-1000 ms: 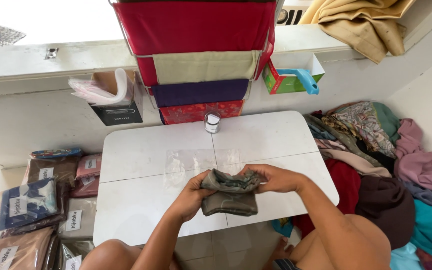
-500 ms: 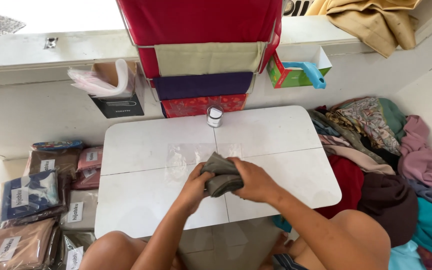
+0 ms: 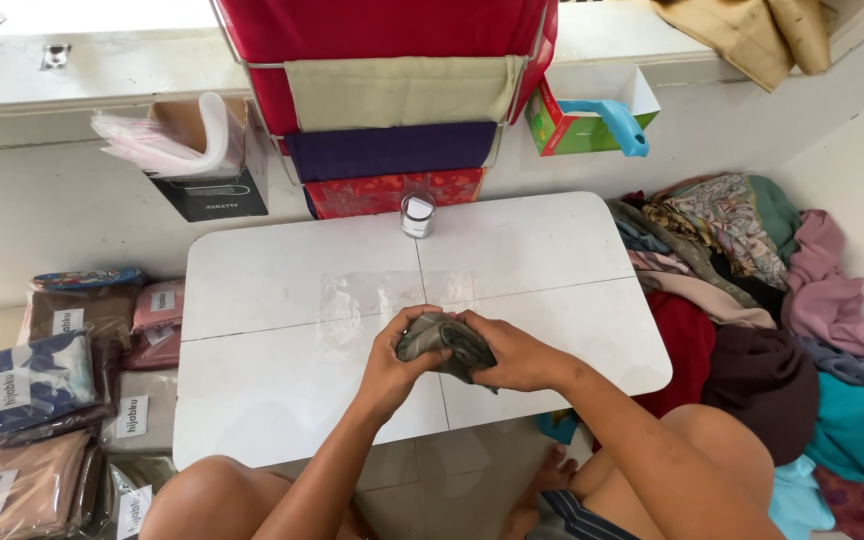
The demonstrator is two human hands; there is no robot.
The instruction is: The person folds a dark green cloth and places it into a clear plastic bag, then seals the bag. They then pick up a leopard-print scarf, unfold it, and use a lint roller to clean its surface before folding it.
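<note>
Fingers of the left hand (image 3: 392, 362) curl round the near-left end of a folded grey-green cloth (image 3: 444, 342), pressing it compact; the right hand (image 3: 512, 355) clamps its other end. Held just above the white bench (image 3: 272, 290), near a clear plastic sleeve (image 3: 372, 300), the bundle's long axis runs left-right

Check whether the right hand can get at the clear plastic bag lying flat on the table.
Probably yes: the clear plastic bag lies just beyond the right hand with nothing between, but both hands grip the folded grey cloth.
</note>
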